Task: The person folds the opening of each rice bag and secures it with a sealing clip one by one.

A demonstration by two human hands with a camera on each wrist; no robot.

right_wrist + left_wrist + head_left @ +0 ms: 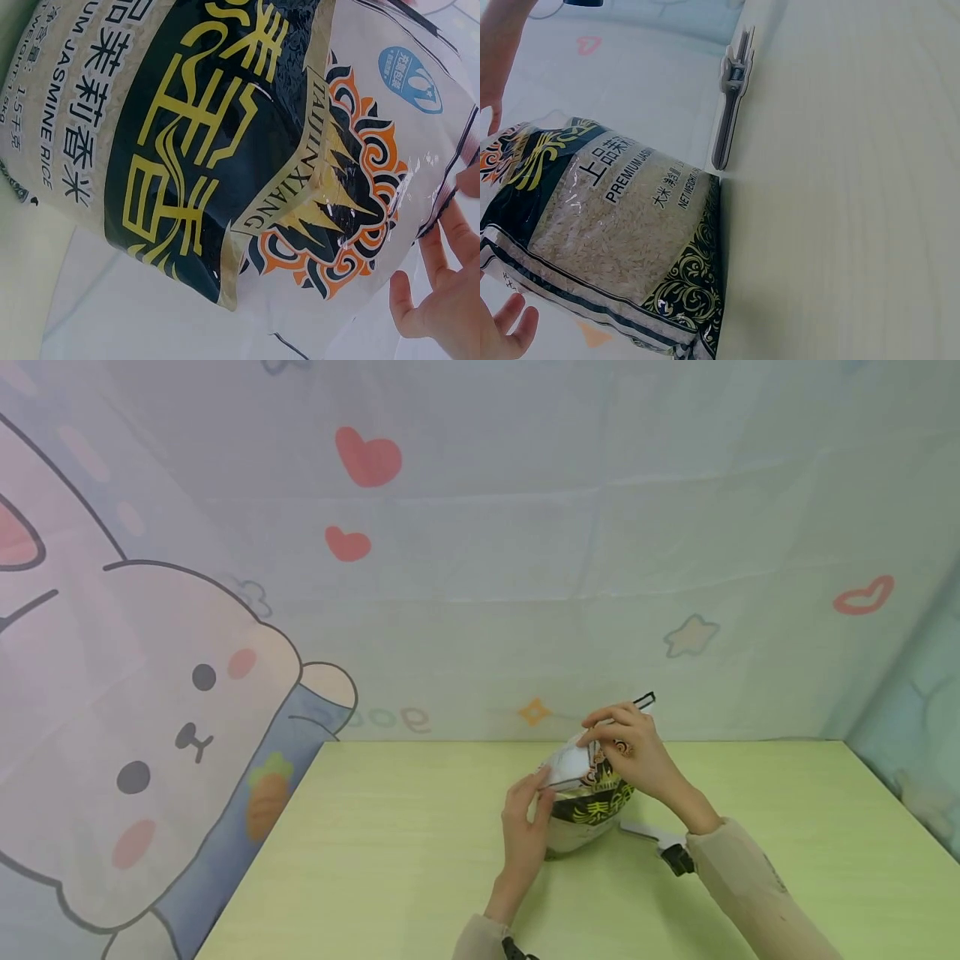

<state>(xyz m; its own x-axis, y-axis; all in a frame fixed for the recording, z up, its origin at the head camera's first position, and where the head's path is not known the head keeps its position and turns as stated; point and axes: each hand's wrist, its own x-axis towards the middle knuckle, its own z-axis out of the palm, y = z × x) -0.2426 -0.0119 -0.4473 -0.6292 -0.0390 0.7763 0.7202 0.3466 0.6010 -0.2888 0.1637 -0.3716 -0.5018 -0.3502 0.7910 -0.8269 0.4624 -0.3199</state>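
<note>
A bag of rice [588, 810], printed in dark green with yellow characters, stands on the table with its pale top part slanting over. The left hand [525, 818] holds the upper left edge of the bag; its lower fingers show near the striped side in the left wrist view. At the top right, the right hand [630, 752] grips the upper edge of the bag, with fingertips on the pale flap. Its fingers [435, 262] meet the dark-lined top edge in the right wrist view. A long pale bag clip [735, 97] lies on the table beside the bag, to its right.
The light wooden table [390, 843] ends at a back edge just behind the bag. A printed cloth [480, 552] with a rabbit, hearts and stars hangs behind it. Dark straps [677, 859] sit around the wrists near the pale sleeves.
</note>
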